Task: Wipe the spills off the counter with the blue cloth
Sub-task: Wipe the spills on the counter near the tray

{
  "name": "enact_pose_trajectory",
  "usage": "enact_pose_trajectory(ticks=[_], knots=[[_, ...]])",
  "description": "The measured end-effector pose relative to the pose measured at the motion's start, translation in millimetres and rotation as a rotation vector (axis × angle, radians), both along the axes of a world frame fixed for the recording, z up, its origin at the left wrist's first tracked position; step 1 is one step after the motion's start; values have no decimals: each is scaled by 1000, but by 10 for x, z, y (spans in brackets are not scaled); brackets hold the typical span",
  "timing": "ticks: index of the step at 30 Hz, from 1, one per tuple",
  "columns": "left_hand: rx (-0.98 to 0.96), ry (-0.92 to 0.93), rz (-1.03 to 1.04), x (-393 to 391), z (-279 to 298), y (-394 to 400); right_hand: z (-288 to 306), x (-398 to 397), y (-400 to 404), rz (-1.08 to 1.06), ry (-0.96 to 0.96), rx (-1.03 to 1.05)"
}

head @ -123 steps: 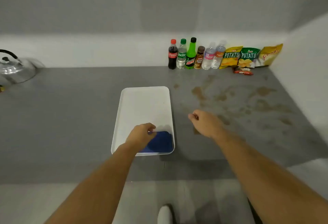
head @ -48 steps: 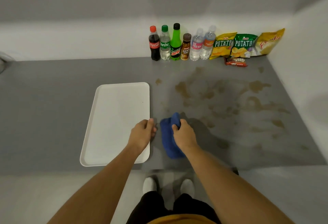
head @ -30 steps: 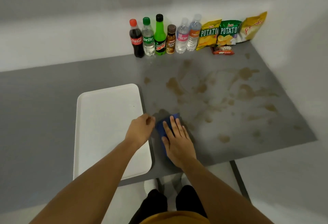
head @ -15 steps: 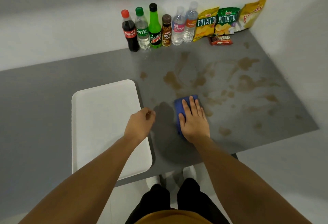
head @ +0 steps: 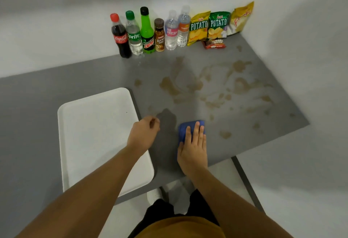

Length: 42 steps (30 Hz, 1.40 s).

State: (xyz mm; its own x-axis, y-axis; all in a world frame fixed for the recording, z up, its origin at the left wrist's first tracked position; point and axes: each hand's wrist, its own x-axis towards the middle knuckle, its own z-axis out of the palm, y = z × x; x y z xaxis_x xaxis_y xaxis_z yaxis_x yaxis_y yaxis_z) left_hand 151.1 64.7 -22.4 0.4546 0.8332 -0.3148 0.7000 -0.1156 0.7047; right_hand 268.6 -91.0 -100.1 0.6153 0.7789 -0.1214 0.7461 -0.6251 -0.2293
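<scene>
- My right hand (head: 193,150) lies flat on the blue cloth (head: 183,130), palm down and fingers (head: 196,130) stretched forward over it; nothing is pinched, the cloth is simply pressed against the counter (head: 37,94).
- The blue cloth sits on the grey counter just right of the white tray (head: 90,128), near the front edge, and only its far end and left side show past my fingers.
- My left hand (head: 144,134) is loosely curled with the fingertips tucked towards the palm, over the tray's right rim; I see nothing in it, and I cannot tell whether it touches the rim.
- Brown spills (head: 205,87) spread over the counter beyond and to the right of the cloth (the nearest blot (head: 225,134) lies just right of my right hand, apart from the cloth).
- The patch of counter between my two hands looks clear of stains, though a shadow falls there.
- The tray lies flat, with nothing on it except one tiny dark speck.
- Against the back wall stands a row of bottles: a cola bottle (head: 120,37), a Sprite bottle (head: 133,34), a green Mountain Dew bottle (head: 146,31), a small brown bottle (head: 159,36) and two clear water bottles (head: 177,29).
- Right of them lean three chip bags (head: 218,25), with a small red snack pack (head: 214,44) lying flat in front.
</scene>
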Motion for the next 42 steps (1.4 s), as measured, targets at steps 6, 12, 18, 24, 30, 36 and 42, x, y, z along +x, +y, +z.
enact_pose_trajectory(ticks=[6,12,18,24,30,36,42], knots=[[-5,13,13,159,-37,-43,6,202,217,170,-29,47],[-32,18,49,309,-39,-87,26,953,412,195,-29,96],[-28,-14,85,487,-55,-161,9,1608,203,84,-58,83],[-33,14,40,671,-18,-197,8,1759,-226,-38,-49,-4],[-42,-7,8,865,16,-231,86,1306,-534,-74,-38,-14],[-15,20,-47,1043,30,-260,42,1008,-419,14,-39,-16],[7,50,-81,1159,27,-287,-2,1322,-161,94,-45,43]])
